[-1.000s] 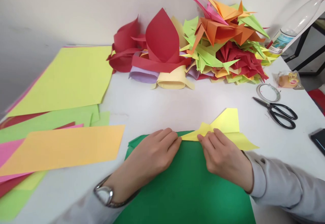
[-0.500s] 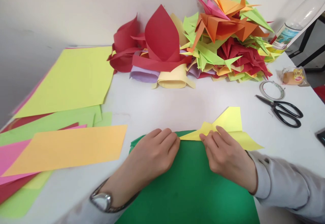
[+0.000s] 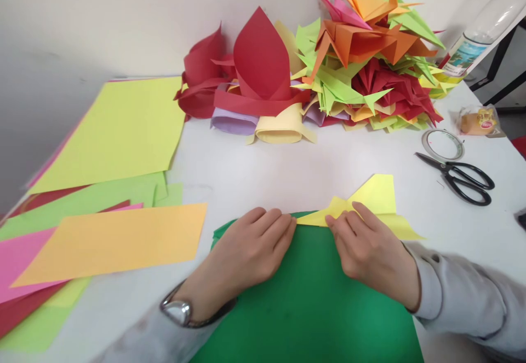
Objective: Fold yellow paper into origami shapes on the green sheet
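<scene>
A folded piece of yellow paper point(image 3: 372, 198) lies over the far edge of a green sheet point(image 3: 312, 291), its long narrow point toward the left and its wide flaps toward the right. My left hand point(image 3: 257, 245) is closed, pinching the tip of that point between thumb and fingers. Farther along, my right hand point(image 3: 365, 248) grips the middle of the same yellow paper, fingers curled. Part of the paper is hidden behind the right hand. Black-handled scissors point(image 3: 460, 179) rest to the right of the paper, beside a roll of tape point(image 3: 444, 145).
Folded paper shapes point(image 3: 361, 67) are heaped at the back right, with red paper hats point(image 3: 263, 61) beside them. Loose coloured sheets point(image 3: 123, 237) and a yellow stack point(image 3: 115, 127) cover the left side. A bottle point(image 3: 476, 39) and wrapped snack point(image 3: 479, 122) are at far right.
Both hands keep their hold on the yellow paper, with barely any movement. The whole view has shifted slightly.
</scene>
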`<state>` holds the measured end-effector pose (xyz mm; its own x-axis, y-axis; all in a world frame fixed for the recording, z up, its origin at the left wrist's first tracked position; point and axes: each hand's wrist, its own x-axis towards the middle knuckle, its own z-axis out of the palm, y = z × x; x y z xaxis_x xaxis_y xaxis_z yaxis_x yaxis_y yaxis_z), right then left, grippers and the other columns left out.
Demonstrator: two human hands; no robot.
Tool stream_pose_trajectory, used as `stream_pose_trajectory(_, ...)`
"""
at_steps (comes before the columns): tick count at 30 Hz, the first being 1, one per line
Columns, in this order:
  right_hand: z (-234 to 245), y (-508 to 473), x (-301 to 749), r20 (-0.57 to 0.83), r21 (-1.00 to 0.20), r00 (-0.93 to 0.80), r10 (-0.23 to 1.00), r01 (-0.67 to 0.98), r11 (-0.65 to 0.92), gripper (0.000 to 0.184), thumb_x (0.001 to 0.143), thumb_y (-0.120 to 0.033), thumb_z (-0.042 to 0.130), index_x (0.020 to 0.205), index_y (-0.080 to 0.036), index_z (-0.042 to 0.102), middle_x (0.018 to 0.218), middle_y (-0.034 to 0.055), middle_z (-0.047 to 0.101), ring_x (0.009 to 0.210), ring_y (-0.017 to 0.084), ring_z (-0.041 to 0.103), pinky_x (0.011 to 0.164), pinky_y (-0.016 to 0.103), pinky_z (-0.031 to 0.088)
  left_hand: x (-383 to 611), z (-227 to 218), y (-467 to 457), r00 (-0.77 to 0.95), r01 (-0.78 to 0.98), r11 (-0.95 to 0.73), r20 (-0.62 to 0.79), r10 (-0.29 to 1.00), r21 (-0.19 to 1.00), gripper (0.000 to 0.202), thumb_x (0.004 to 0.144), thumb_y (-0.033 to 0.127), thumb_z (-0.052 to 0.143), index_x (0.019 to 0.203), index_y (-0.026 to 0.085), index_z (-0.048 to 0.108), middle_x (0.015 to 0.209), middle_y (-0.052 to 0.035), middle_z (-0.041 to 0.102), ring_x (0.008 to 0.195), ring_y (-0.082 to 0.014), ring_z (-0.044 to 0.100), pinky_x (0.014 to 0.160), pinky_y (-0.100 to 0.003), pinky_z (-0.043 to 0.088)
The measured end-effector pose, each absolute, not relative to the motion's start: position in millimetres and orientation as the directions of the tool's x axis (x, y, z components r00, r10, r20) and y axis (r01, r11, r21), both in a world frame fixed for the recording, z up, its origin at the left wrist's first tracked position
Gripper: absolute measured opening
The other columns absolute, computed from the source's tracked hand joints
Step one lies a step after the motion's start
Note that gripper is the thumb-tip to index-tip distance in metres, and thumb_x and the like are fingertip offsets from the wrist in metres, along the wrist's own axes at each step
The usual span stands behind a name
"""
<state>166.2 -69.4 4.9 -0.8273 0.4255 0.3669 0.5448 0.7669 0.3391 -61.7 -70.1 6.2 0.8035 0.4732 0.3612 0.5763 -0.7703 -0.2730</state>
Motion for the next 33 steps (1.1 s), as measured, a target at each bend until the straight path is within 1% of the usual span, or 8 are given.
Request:
stream_pose_trajectory(3, 4.8, -69.3, 165.9, 0.365, 0.339, -0.825, 0.431, 0.549, 0.764, 0.022, 0.087, -0.004, 0.048, 0.077, -0.01, 0.067, 0.071, 0.006, 0.062, 0.063, 0.018, 0.053, 0.083, 0.042, 0.047, -58.3, 6.3, -70.3, 0.802, 0.571, -0.778, 0.381, 0.46, -0.263, 0.016, 0.089, 0.006, 0.048, 0.085, 0.01, 0.063, 0.077, -0.0089, 0.065, 0.069, -0.0192, 0.057, 0.055, -0.033, 0.046)
stream_pose_trajectory(7, 5.4, -69.5, 165.5, 0.37, 0.342, -0.823, 0.431, 0.552, 0.761, 0.026, 0.088, -0.004, 0.048, 0.072, -0.012, 0.066, 0.069, 0.0058, 0.061, 0.063, 0.018, 0.052, 0.081, 0.042, 0.047, -55.8, 7.5, -69.4, 0.808, 0.559, -0.786, 0.385, 0.446, -0.265, 0.016, 0.088, 0.004, 0.049, 0.081, 0.01, 0.062, 0.072, -0.0069, 0.064, 0.066, -0.018, 0.056, 0.054, -0.032, 0.045)
stream_pose_trajectory(13, 3.0, -70.2, 166.6, 0.358, 0.326, -0.829, 0.43, 0.543, 0.774, 0.023, 0.089, -0.004, 0.047, 0.079, -0.01, 0.067, 0.072, 0.0072, 0.062, 0.064, 0.019, 0.052, 0.081, 0.044, 0.044, -56.1, 8.3, -70.1, 0.807, 0.577, -0.758, 0.359, 0.47, -0.305, 0.016, 0.089, 0.006, 0.049, 0.083, 0.012, 0.063, 0.072, -0.0059, 0.063, 0.069, -0.018, 0.057, 0.055, -0.032, 0.046)
stream_pose_trajectory(17, 3.3, -70.0, 168.2, 0.327, 0.306, -0.835, 0.443, 0.537, 0.786, 0.022, 0.09, -0.006, 0.047, 0.099, -0.003, 0.066, 0.075, 0.0084, 0.061, 0.067, 0.019, 0.052, 0.083, 0.044, 0.044, -55.0, 7.9, -71.6, 0.799, 0.594, -0.743, 0.335, 0.5, -0.307, 0.012, 0.086, 0.004, 0.054, 0.083, 0.008, 0.065, 0.066, -0.0054, 0.06, 0.065, -0.0187, 0.055, 0.055, -0.033, 0.045)
stream_pose_trajectory(20, 6.5, -68.8, 168.0, 0.314, 0.288, -0.828, 0.465, 0.55, 0.784, 0.028, 0.094, -0.008, 0.043, 0.116, -0.005, 0.061, 0.071, 0.0038, 0.058, 0.066, 0.018, 0.052, 0.084, 0.042, 0.045, -52.9, 7.9, -72.3, 0.788, 0.611, -0.725, 0.329, 0.52, -0.318, 0.015, 0.088, 0.005, 0.052, 0.083, 0.01, 0.065, 0.063, -0.0029, 0.057, 0.063, -0.0178, 0.052, 0.056, -0.033, 0.044)
stream_pose_trajectory(25, 9.8, -67.1, 165.7, 0.343, 0.305, -0.817, 0.463, 0.563, 0.768, 0.022, 0.096, -0.009, 0.043, 0.1, -0.011, 0.064, 0.064, -0.0011, 0.051, 0.059, 0.016, 0.048, 0.075, 0.037, 0.046, -51.9, 9.3, -72.7, 0.773, 0.628, -0.724, 0.338, 0.538, -0.284, 0.015, 0.089, 0.007, 0.051, 0.083, 0.011, 0.064, 0.063, -0.0018, 0.055, 0.062, -0.0169, 0.051, 0.057, -0.033, 0.043)
stream_pose_trajectory(28, 9.2, -67.2, 165.2, 0.339, 0.299, -0.815, 0.47, 0.567, 0.768, 0.02, 0.096, -0.01, 0.044, 0.097, -0.012, 0.063, 0.065, -0.0009, 0.051, 0.06, 0.015, 0.048, 0.073, 0.037, 0.045, -52.8, 10.5, -72.4, 0.764, 0.636, -0.728, 0.346, 0.545, -0.257, 0.015, 0.089, 0.007, 0.051, 0.082, 0.012, 0.063, 0.064, -0.0012, 0.055, 0.062, -0.0165, 0.051, 0.058, -0.033, 0.043)
stream_pose_trajectory(33, 8.9, -67.9, 164.9, 0.327, 0.288, -0.815, 0.479, 0.569, 0.77, 0.019, 0.096, -0.01, 0.045, 0.093, -0.012, 0.064, 0.065, -0.0005, 0.05, 0.061, 0.015, 0.046, 0.07, 0.037, 0.043, -53.0, 10.8, -71.1, 0.771, 0.629, -0.731, 0.337, 0.541, -0.265, 0.018, 0.089, 0.006, 0.049, 0.08, 0.013, 0.062, 0.066, -0.0019, 0.058, 0.062, -0.0167, 0.051, 0.058, -0.033, 0.044)
